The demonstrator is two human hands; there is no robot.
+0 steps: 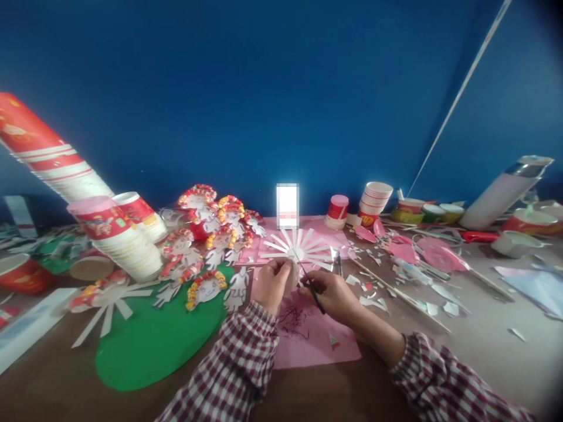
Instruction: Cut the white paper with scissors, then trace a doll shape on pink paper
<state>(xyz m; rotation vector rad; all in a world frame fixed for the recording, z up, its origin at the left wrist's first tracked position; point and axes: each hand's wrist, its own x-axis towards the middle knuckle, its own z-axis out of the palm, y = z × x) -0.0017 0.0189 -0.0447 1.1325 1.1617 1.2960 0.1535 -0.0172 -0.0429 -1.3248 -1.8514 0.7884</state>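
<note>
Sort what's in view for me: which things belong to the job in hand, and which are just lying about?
Seemingly in the job:
Fanned white paper, in the left hand
Dark slim tool, in the right hand
Pink sheet beneath

Apparently just lying about:
Green sheet
Stacked cups
Long wooden stick
White bottle

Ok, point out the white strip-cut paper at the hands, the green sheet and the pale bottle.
White strip-cut paper [299,254], head view, round centre.
Green sheet [158,349], head view, bare front part.
Pale bottle [498,194], head view, its side.
</note>
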